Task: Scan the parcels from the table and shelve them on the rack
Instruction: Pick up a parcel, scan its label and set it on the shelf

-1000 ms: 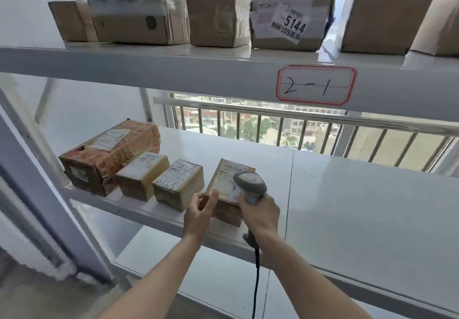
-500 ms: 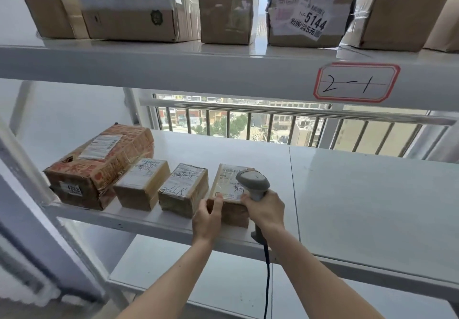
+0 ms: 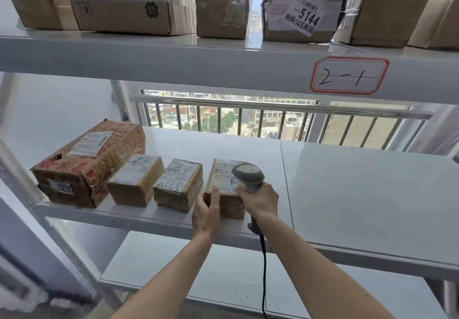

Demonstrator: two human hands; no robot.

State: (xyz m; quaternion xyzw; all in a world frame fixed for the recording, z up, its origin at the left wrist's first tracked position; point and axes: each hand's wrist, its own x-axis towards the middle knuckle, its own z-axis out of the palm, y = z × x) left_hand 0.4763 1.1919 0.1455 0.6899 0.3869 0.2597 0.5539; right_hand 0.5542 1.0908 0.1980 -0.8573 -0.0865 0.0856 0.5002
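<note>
The parcel (image 3: 224, 189) sits on the middle shelf (image 3: 347, 194) of the rack, at the right end of a row of four, near the front edge. The left hand (image 3: 206, 213) holds its near left corner, thumb up on the label and palm against the front face. The right hand (image 3: 260, 200) grips the scanner (image 3: 248, 175) by its handle at the parcel's 3 o'clock, the head over the label; its fingertips seem to touch the parcel's right edge, though that is hard to see. At the parcel's 9 o'clock stand two small boxes (image 3: 177, 184), then a large red-printed box (image 3: 89, 164). At 12 o'clock, the upper shelf (image 3: 173, 55) carries more boxes and a "2-1" tag (image 3: 349, 75).
</note>
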